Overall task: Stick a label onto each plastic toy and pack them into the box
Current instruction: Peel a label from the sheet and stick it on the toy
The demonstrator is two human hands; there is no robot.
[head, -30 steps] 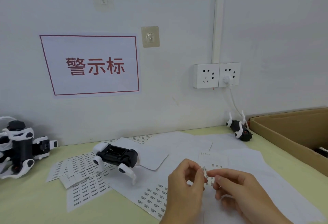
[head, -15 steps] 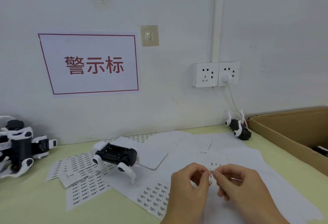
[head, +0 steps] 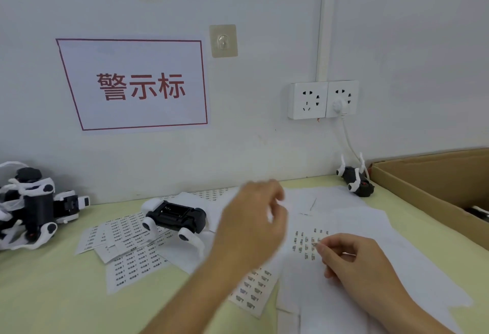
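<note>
- Fingers of my right hand [head: 354, 257] pinch together at their tips, seemingly on one small label [head: 318, 245], though it is too small to see clearly, just over the label sheet [head: 308, 243] lying on the bench [head: 53, 294].
- My left hand [head: 251, 225] is raised above the bench, blurred; its fingers look loosely curled, and I cannot tell whether they hold anything.
- Just beyond and to the left of my left hand, a black-and-white plastic toy [head: 176, 217] shaped like a dog lies on the papers, near my knuckles but not touching them.
- More printed label sheets [head: 124, 243] fan out under and to the left of that toy, overlapping one another.
- Well to the left of both hands, by the bench's edge, a cluster of toys [head: 31, 204] sits tangled together in black and white.
- Beyond my right hand, near the wall, a small toy [head: 356, 180] lies with its white legs pointing up, just beside the cardboard box [head: 423, 182].
- That box stands open to the right of my right hand, something dark and white showing inside at its far right.
- On the wall ahead are a red-bordered sign [head: 135, 84], two clear hooks [head: 223, 41], and a double socket [head: 322, 99] with a white cable plugged in.
</note>
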